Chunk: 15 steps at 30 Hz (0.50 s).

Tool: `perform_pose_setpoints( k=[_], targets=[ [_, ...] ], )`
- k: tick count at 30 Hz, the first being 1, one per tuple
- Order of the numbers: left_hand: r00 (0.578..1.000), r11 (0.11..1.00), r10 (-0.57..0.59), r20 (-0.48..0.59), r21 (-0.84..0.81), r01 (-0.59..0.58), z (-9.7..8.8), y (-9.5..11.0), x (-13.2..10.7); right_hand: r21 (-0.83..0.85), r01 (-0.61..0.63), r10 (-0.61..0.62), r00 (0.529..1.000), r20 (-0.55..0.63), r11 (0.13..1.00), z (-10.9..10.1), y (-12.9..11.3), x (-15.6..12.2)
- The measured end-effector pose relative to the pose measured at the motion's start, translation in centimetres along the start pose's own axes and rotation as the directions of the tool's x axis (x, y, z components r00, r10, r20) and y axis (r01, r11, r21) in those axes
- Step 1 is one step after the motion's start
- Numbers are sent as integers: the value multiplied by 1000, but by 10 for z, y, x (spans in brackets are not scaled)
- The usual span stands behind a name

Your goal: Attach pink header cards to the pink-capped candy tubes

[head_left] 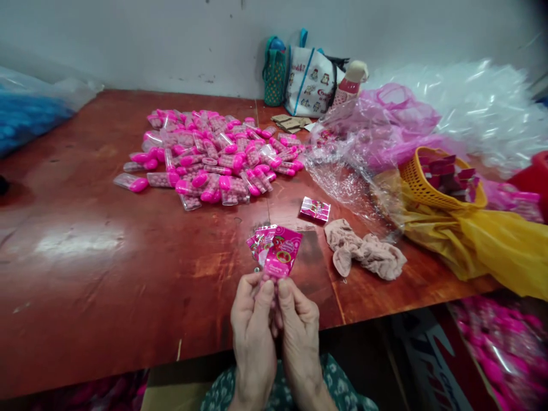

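Note:
Near the front edge of the table, my left hand (254,325) and my right hand (302,325) are closed side by side, thumbs almost touching. Between their fingertips stands a bright pink printed sachet (283,251), its lower end at the thumbs. Pink candy balls (268,282) show between the fingers just under it; what contains them is mostly hidden by my hands. Right behind, more pink sachets (261,240) lie on the table. A small pink and white packet (315,209) rests farther back to the right, beside a crumpled beige cloth (363,249).
A heap of clear tubes with pink caps and pink balls (214,154) covers the table's middle back. At right are a yellow basket (413,171), yellow plastic sheeting (492,240) and pink plastic bags (394,114). A white bag (310,80) stands against the wall.

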<state>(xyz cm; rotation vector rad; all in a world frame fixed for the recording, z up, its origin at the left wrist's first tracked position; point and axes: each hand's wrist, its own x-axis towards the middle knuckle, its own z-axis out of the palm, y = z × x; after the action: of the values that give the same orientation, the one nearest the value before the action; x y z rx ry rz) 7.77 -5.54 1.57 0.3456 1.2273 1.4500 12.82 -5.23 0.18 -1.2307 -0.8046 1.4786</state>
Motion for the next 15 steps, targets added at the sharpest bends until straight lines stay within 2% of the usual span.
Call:
perform_pose_setpoints(
  k=[4, 7, 9, 13, 15],
  targets=[
    [990, 961, -128, 56, -239, 138, 4, 6, 9, -248, 159, -154, 987, 42, 956, -7, -4, 4],
    [988, 954, -152, 39, -257, 157, 0, 10, 10, -386, 270, -283, 959, 22, 882, -9, -9, 3],
    [993, 978, -113, 30, -173, 116, -6, 12, 9, -376, 285, -299, 954, 24, 882, -9, -12, 2],
    [992, 992, 122, -29, 30, -122, -17, 19, 15, -326, 209, -183, 977, 110, 922, -10, -21, -3],
    [993, 992, 115, 18, 40, -116, -18, 23, 19, -351, 211, -165, 974, 156, 912, -11, -25, -6]
  ],
)
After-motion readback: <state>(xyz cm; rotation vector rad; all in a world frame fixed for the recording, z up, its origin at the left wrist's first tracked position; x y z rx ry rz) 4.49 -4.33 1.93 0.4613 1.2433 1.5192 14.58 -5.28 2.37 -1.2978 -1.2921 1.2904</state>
